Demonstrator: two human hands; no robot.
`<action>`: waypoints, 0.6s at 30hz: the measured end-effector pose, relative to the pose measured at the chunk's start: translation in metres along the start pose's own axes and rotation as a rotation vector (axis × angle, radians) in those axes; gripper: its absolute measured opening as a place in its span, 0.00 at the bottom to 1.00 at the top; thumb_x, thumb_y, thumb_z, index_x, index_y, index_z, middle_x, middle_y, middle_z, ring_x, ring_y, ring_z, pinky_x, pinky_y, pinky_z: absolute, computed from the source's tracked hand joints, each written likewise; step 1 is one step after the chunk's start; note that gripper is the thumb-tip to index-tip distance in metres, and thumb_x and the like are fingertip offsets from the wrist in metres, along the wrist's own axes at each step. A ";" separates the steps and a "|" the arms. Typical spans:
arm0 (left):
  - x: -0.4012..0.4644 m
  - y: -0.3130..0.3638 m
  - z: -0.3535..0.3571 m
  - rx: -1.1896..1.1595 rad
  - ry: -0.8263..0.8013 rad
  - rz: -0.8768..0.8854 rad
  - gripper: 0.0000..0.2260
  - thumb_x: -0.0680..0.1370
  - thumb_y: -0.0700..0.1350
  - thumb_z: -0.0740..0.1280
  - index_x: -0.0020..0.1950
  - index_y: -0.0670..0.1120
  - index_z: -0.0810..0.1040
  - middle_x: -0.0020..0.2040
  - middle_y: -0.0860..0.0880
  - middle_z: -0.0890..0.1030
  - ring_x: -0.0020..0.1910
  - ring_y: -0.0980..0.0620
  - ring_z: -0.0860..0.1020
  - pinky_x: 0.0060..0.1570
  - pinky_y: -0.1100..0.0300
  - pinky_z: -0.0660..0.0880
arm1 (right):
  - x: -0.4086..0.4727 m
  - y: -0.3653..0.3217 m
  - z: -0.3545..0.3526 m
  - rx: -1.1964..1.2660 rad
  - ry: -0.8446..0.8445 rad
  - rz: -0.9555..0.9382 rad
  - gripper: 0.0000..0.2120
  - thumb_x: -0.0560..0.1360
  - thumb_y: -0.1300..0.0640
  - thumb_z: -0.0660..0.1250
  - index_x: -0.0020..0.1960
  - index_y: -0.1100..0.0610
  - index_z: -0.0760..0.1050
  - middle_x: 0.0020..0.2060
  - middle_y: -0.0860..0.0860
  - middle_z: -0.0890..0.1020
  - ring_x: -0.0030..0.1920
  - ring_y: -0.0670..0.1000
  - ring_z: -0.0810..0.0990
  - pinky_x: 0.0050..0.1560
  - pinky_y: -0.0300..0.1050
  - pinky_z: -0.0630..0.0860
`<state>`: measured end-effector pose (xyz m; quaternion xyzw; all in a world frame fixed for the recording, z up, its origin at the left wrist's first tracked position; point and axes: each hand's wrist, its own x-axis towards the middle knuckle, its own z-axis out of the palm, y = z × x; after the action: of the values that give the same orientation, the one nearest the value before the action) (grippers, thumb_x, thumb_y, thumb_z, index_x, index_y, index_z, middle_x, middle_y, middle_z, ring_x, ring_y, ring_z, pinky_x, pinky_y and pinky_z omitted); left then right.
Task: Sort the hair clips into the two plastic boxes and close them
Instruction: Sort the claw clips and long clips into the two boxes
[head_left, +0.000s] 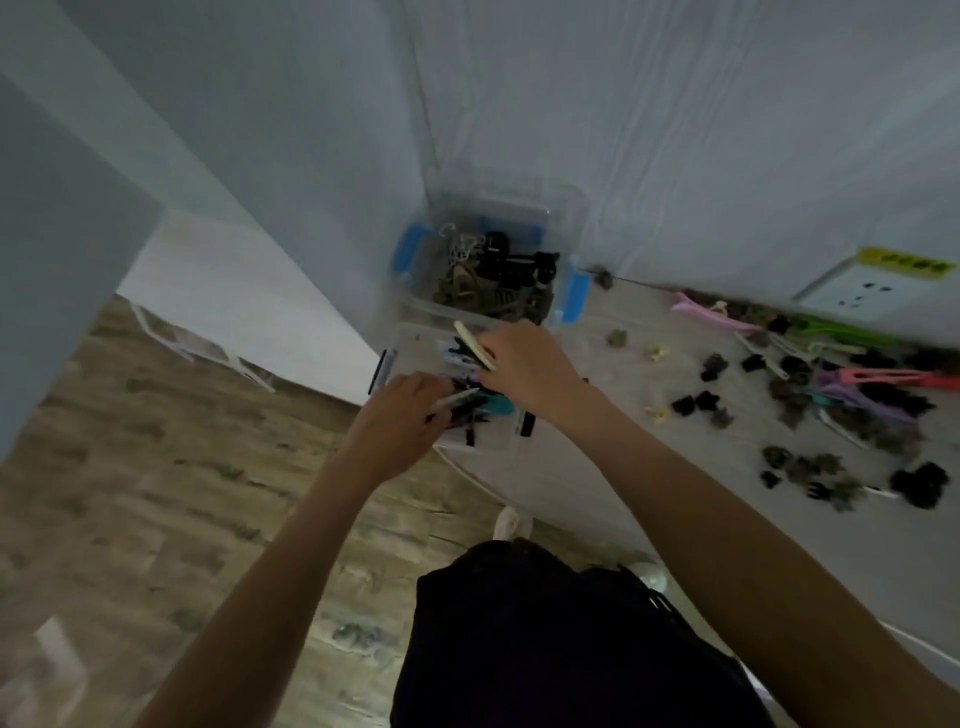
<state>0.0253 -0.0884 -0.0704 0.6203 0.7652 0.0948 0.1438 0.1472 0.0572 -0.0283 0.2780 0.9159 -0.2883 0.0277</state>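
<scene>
At the desk's (597, 467) near left corner, long clips are being pinched in the left hand (400, 415) over the black-latched box (410, 343). A cream clip (474, 345) is being gripped by the right hand (524, 364). Behind, the blue-latched box (571, 291) is being crowded against the wall corner. Loose clips (810, 395) are being left scattered along the right edge.

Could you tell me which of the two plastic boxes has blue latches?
The far box against the wall, holding claw clips, has blue latches. The near box beneath both hands has black latches instead.
</scene>
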 end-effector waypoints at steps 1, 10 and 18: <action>-0.005 -0.002 -0.001 -0.031 0.073 0.007 0.18 0.76 0.52 0.54 0.54 0.45 0.78 0.50 0.44 0.81 0.46 0.43 0.79 0.45 0.52 0.77 | 0.008 -0.007 0.009 -0.098 -0.012 0.005 0.05 0.75 0.60 0.65 0.49 0.61 0.76 0.42 0.57 0.80 0.44 0.56 0.79 0.39 0.43 0.68; 0.000 0.020 -0.006 -0.350 0.531 -0.063 0.17 0.81 0.52 0.54 0.46 0.44 0.77 0.39 0.47 0.82 0.36 0.48 0.78 0.36 0.54 0.75 | -0.010 0.001 0.033 -0.052 0.314 -0.113 0.15 0.68 0.56 0.72 0.52 0.61 0.78 0.48 0.59 0.82 0.49 0.59 0.81 0.46 0.50 0.78; 0.095 0.117 -0.003 -0.377 0.146 0.290 0.13 0.76 0.47 0.61 0.58 0.45 0.76 0.52 0.48 0.80 0.51 0.49 0.76 0.51 0.56 0.73 | -0.134 0.116 0.001 -0.046 0.679 0.344 0.10 0.73 0.56 0.65 0.51 0.59 0.79 0.45 0.57 0.82 0.47 0.58 0.78 0.49 0.49 0.75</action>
<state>0.1145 0.0298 -0.0391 0.6775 0.6451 0.3001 0.1865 0.3206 0.0693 -0.0602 0.5069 0.8190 -0.1503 -0.2230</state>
